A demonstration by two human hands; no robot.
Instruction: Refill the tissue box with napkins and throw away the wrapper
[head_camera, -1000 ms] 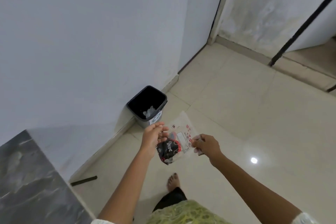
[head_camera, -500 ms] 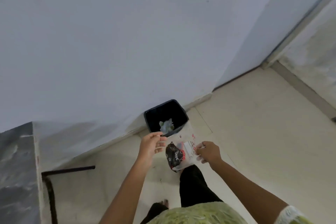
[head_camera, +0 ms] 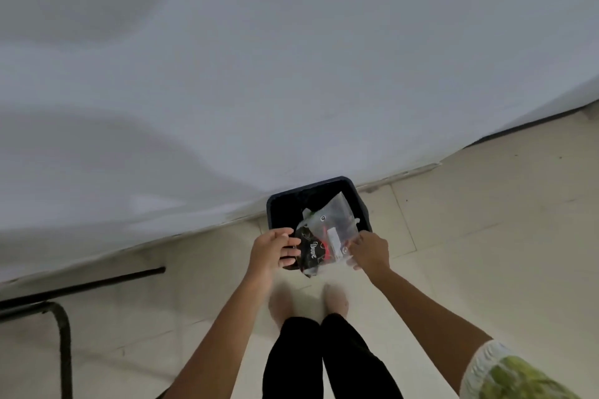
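Note:
A clear plastic wrapper (head_camera: 327, 233) with a black and red printed panel hangs over the near rim of a small black bin (head_camera: 282, 204) that stands against the white wall. My right hand (head_camera: 371, 251) pinches the wrapper's right edge. My left hand (head_camera: 272, 251) is at its left edge, fingers curled against the black part. Some crumpled pale litter shows inside the bin behind the wrapper. The tissue box is not in view.
A white wall (head_camera: 291, 74) fills the upper view, meeting the beige tiled floor (head_camera: 486, 236) at a skirting. A black metal furniture leg (head_camera: 61, 327) and bar lie at the lower left. My feet (head_camera: 308, 304) stand just short of the bin.
I have stepped up to the bin, which now lies directly under my hands. The wrapper has moved from in front of the bin to over its opening.

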